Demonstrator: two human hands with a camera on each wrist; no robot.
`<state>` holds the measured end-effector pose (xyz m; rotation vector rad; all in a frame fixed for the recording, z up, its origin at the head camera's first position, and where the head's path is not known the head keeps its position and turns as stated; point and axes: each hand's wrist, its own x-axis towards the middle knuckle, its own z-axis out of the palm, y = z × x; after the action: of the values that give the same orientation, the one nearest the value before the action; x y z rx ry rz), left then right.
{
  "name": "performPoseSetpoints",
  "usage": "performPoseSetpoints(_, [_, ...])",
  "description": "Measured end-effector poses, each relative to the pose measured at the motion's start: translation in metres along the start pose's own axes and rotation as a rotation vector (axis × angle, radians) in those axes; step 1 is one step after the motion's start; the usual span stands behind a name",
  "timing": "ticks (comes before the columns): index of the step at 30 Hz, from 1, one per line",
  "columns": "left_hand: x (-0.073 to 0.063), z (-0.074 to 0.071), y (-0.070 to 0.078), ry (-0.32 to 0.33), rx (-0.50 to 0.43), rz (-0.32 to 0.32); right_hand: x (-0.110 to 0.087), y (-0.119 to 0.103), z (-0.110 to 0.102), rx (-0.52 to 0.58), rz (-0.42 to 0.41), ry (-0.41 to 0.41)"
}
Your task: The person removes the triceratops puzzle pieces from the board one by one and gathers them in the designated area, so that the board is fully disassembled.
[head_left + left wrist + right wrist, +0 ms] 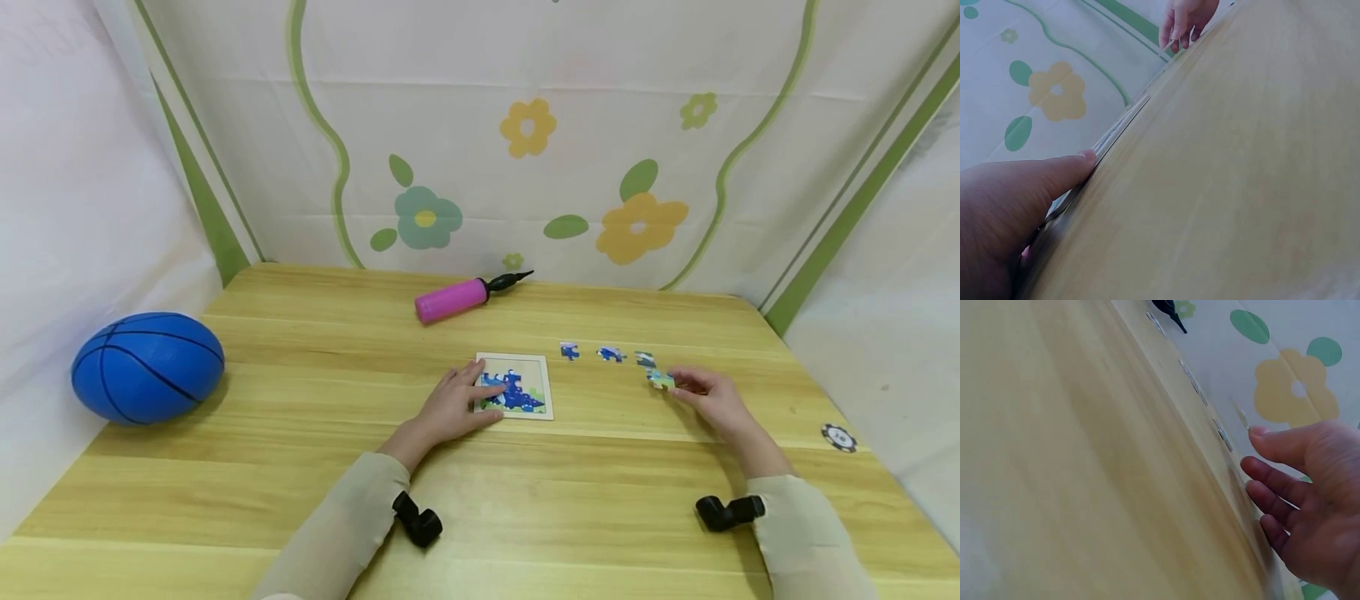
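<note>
My left hand (pixel 456 404) rests on the left part of a square puzzle board (pixel 549 392), its fingers spread over it. The thumb lies along the near edge, as the left wrist view shows too. Inside the pale frame is a partly assembled blue picture (pixel 517 396) with some green. Off to the right, my right hand (pixel 712 398) pinches a green and blue puzzle piece (pixel 660 380) between thumb and fingertip. In the right wrist view that piece (pixel 1240 415) appears edge-on and raised off the table, the other fingers loosely curled below.
Three loose puzzle pieces lie in a row behind the right hand: a left one (pixel 570 351), a middle one (pixel 611 354) and a right one (pixel 645 359). Farther back lies a pink hand pump (pixel 452 301). A blue ball (pixel 148 368) sits far left, a round chip (pixel 838 437) far right.
</note>
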<state>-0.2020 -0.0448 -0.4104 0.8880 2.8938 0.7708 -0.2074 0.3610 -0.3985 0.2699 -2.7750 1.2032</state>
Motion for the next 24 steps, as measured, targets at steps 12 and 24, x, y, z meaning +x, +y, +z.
performPoseSetpoints(12, [0.0000,-0.0001,0.0002,-0.004,-0.001,-0.006,0.0071,0.0075,0.0071,-0.009,0.062,-0.055])
performPoseSetpoints(24, [-0.0005,-0.0005,0.0017,-0.011,-0.009,-0.017,0.0082,0.0058,0.0059,-0.043,0.037,-0.082])
